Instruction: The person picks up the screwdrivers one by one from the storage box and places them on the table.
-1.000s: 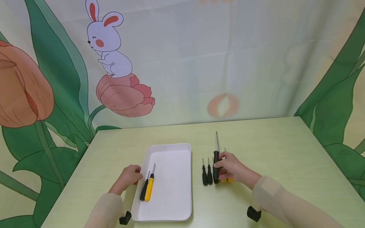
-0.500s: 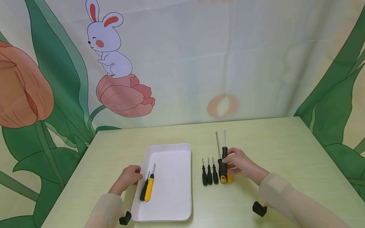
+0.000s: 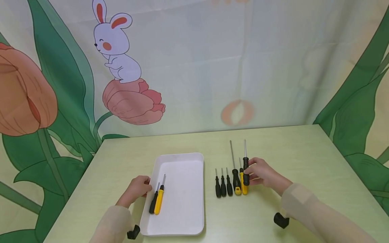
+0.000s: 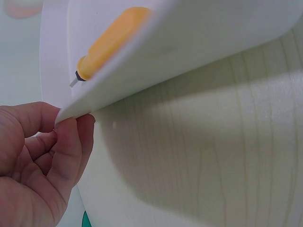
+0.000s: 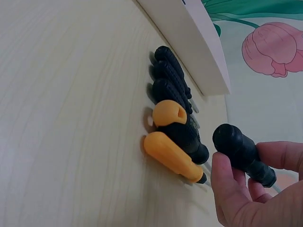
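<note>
Pale table (image 3: 304, 158): bore the white tray (image 3: 183, 206)
Row of five screwdrivers (image 3: 229, 189): lay at the tray's three o'clock
Right hand (image 3: 263, 172): clamped on a black screwdriver (image 3: 245, 179) — raised, tip toward twelve
Left hand (image 3: 136, 188): pinched the tray's rim near nine o'clock
Tray pair: yellow screwdriver (image 3: 158, 203) and slimmer black one (image 3: 153, 203) — inside, toward nine
</note>
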The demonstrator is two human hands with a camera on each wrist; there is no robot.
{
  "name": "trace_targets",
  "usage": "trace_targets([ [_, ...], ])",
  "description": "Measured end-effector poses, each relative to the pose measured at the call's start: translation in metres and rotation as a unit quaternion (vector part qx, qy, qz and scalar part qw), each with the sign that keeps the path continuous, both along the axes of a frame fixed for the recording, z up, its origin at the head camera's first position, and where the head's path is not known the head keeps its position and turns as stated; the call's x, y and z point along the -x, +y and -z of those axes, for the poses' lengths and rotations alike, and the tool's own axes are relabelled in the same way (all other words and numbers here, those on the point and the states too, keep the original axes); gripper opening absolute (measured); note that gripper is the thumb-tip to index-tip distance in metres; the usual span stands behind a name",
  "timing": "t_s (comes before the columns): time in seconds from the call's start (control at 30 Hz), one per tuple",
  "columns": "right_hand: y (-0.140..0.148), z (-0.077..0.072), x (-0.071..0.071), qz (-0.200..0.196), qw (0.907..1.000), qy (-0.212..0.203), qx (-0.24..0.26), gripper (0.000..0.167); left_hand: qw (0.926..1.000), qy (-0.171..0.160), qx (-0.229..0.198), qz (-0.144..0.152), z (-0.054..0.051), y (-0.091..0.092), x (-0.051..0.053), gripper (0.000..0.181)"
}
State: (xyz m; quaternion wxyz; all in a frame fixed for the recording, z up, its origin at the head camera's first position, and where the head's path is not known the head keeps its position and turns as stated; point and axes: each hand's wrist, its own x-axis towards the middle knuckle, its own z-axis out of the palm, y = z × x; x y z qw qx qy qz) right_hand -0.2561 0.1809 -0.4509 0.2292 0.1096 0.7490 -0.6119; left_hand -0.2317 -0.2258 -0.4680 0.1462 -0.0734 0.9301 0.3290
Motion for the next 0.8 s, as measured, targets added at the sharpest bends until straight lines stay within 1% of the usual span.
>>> trace_targets([
  [0.03,0.001,0.001,0.0,-0.002,1.0,-0.001,-0.004,0.036,1.0,-0.002,-0.002,-0.001,0.001,0.0,0.001,0.014],
  [0.07,0.002,0.002,0.001,-0.005,1.0,-0.001,-0.007,0.037,1.0,0.002,-0.005,0.007,0.002,-0.002,0.001,0.013],
  [0.17,0.004,0.005,0.002,-0.007,0.9998,-0.006,-0.015,0.037,0.9999,0.002,-0.01,0.008,0.003,-0.003,0.002,0.013],
  [0.27,0.007,0.009,0.004,-0.012,0.9995,-0.01,-0.025,0.036,1.0,0.003,-0.006,0.006,0.002,-0.002,0.001,0.014],
  [0.3,0.008,0.009,0.004,-0.013,0.9994,-0.012,-0.031,0.036,1.0,-0.001,-0.001,-0.002,0.002,-0.001,0.002,0.014],
  [0.6,0.013,0.016,0.004,-0.02,0.9979,-0.023,-0.056,0.035,1.0,0.006,0.003,0.003,0.002,-0.001,0.0,0.018],
  [0.8,0.015,0.023,0.006,-0.024,0.9965,-0.029,-0.074,0.035,1.0,0.007,0.002,0.0,0.004,-0.001,0.001,0.016],
])
